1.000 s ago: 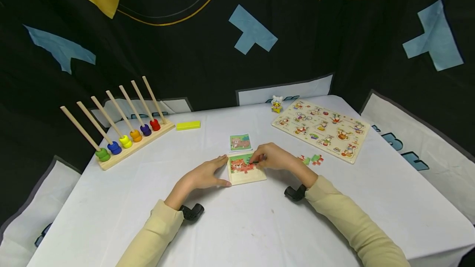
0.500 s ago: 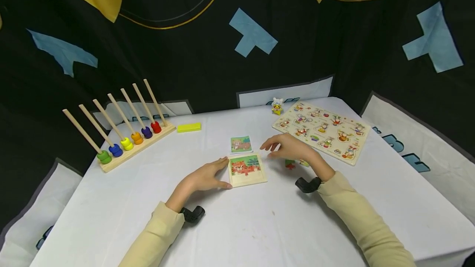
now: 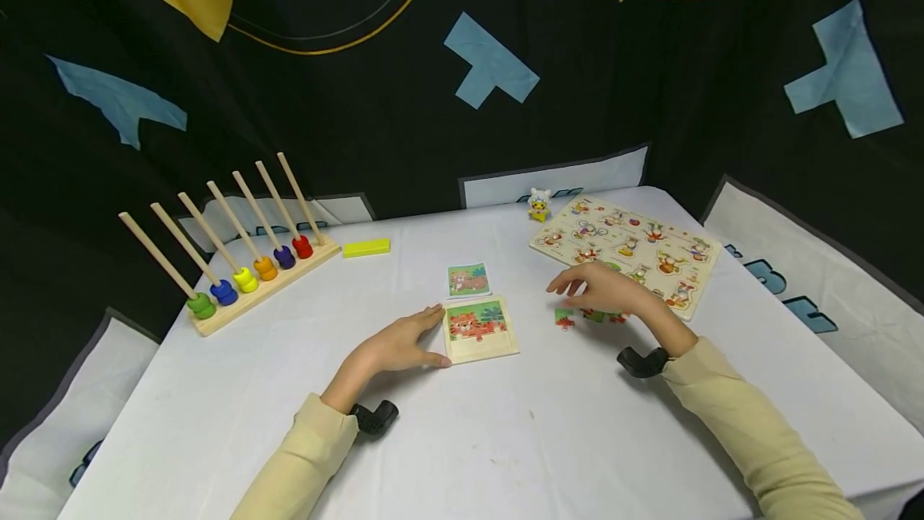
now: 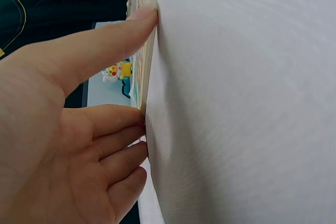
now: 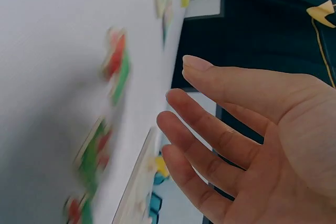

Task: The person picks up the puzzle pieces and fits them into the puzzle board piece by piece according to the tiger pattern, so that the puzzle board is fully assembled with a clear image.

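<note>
A wooden puzzle tray (image 3: 484, 351) lies mid-table, its upper part filled with jigsaw pieces (image 3: 472, 326) showing a red tiger. My left hand (image 3: 397, 342) rests against the tray's left edge, thumb and fingertips touching it, as the left wrist view (image 4: 68, 135) also shows. Over the loose jigsaw pieces (image 3: 564, 318) to the right of the tray hovers my right hand (image 3: 609, 291), holding nothing. In the right wrist view its fingers (image 5: 210, 140) are slightly bent and apart from the blurred red and green pieces (image 5: 93, 156). It partly hides them in the head view.
Behind the tray lies a picture card (image 3: 468, 280). A wooden peg board (image 3: 621, 251) with cartoon figures and a small yellow toy figure (image 3: 538, 205) stand at back right. On the left are a rod stacker (image 3: 267, 283) with coloured beads and a yellow block (image 3: 366, 247).
My right hand has left a piece in the tray's upper right and moved right, over the loose pieces. My left hand has stayed at the tray's edge.
</note>
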### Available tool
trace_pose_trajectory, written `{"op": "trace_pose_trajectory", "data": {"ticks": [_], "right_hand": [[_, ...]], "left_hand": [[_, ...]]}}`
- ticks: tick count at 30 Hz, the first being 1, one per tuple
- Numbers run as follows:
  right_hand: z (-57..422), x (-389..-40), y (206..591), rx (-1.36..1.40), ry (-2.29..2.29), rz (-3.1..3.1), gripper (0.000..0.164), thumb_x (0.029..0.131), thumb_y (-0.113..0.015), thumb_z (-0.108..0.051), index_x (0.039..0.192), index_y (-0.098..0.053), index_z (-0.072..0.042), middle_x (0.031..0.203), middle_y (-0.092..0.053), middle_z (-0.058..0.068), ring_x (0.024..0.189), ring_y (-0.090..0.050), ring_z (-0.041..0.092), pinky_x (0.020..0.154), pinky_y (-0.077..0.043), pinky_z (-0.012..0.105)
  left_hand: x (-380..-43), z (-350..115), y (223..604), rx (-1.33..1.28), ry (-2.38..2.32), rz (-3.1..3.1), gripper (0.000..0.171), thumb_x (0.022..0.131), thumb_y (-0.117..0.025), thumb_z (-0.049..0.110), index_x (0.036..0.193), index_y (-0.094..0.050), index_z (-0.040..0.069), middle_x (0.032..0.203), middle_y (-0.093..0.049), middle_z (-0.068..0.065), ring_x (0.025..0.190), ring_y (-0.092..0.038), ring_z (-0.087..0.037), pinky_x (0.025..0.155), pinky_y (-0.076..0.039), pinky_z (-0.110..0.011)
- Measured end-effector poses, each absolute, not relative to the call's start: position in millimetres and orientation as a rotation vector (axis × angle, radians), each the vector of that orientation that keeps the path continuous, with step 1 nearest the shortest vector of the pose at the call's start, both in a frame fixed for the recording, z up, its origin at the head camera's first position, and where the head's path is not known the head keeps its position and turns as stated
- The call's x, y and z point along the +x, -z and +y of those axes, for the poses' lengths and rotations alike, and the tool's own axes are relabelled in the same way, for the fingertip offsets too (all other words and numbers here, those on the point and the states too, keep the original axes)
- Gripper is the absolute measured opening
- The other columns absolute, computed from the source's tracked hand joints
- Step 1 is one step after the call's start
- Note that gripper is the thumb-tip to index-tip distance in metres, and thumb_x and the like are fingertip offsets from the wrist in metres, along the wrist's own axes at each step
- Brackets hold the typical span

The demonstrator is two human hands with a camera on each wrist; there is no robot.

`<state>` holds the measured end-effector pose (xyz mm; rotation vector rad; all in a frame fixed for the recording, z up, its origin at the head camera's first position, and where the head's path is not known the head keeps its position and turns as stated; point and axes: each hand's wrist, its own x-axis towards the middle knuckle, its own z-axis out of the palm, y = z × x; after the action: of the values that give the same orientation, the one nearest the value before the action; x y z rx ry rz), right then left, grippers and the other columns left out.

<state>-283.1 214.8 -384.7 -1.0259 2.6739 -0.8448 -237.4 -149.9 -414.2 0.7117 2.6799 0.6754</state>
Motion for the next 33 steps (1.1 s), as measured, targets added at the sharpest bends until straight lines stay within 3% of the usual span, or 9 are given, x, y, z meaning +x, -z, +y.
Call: {"op": "trace_pose_trajectory", "data": {"ticks": [5, 10, 15, 19, 26, 33], "right_hand": [[232.7, -277.8, 388.1, -1.0, 0.827, 2.685, 0.023, 0.086, -0.07, -0.003, 0.109, -0.069, 0.001, 0.104, -0.069, 0.013, 0.091, -0.065, 0.028, 0.071, -0.054, 0.03], [243.7, -272.7, 392.5, -0.855, 0.794, 2.673, 0.022, 0.08, -0.075, -0.002, 0.101, -0.067, 0.0, 0.09, -0.065, 0.01, 0.072, -0.059, 0.02, 0.056, -0.049, 0.026], [244.3, -271.0, 398.6, -0.816, 0.756, 2.697, 0.023, 0.079, -0.075, -0.001, 0.098, -0.061, -0.001, 0.085, -0.059, 0.006, 0.073, -0.05, 0.015, 0.063, -0.045, 0.028], [241.5, -270.8, 399.5, -0.784, 0.771, 2.701, 0.024, 0.08, -0.072, 0.003, 0.099, -0.059, -0.001, 0.082, -0.057, 0.005, 0.072, -0.05, 0.016, 0.064, -0.043, 0.029], [240.7, -271.3, 398.5, -0.7, 0.766, 2.713, 0.025, 0.08, -0.074, 0.0, 0.101, -0.06, 0.001, 0.09, -0.06, 0.01, 0.08, -0.054, 0.019, 0.069, -0.047, 0.031], [240.6, -271.0, 395.0, -0.692, 0.803, 2.697, 0.022, 0.079, -0.076, -0.002, 0.093, -0.06, 0.0, 0.079, -0.057, 0.006, 0.068, -0.052, 0.015, 0.058, -0.045, 0.027]], "left_hand": [[-237.6, -149.6, 414.2, 0.719, -0.679, 2.679, 0.092, 0.081, -0.077, 0.039, 0.148, -0.031, -0.003, 0.155, -0.026, -0.017, 0.143, -0.021, -0.031, 0.115, -0.022, -0.045], [-237.6, -149.6, 414.2, 0.72, -0.672, 2.681, 0.091, 0.081, -0.077, 0.039, 0.148, -0.031, -0.003, 0.155, -0.026, -0.017, 0.143, -0.022, -0.032, 0.115, -0.022, -0.046], [-237.4, -149.7, 414.2, 0.714, -0.666, 2.684, 0.091, 0.081, -0.076, 0.039, 0.148, -0.031, -0.003, 0.155, -0.026, -0.017, 0.143, -0.022, -0.031, 0.115, -0.022, -0.045], [-237.5, -149.2, 413.8, 0.711, -0.67, 2.681, 0.091, 0.082, -0.076, 0.039, 0.148, -0.03, -0.003, 0.156, -0.025, -0.016, 0.143, -0.021, -0.031, 0.115, -0.022, -0.045], [-237.3, -148.7, 413.1, 0.698, -0.668, 2.684, 0.091, 0.081, -0.077, 0.038, 0.149, -0.031, -0.002, 0.156, -0.025, -0.016, 0.143, -0.021, -0.03, 0.115, -0.022, -0.045], [-237.4, -148.9, 413.4, 0.688, -0.685, 2.678, 0.091, 0.081, -0.077, 0.038, 0.149, -0.031, -0.002, 0.156, -0.025, -0.016, 0.144, -0.021, -0.03, 0.115, -0.022, -0.045]]}}
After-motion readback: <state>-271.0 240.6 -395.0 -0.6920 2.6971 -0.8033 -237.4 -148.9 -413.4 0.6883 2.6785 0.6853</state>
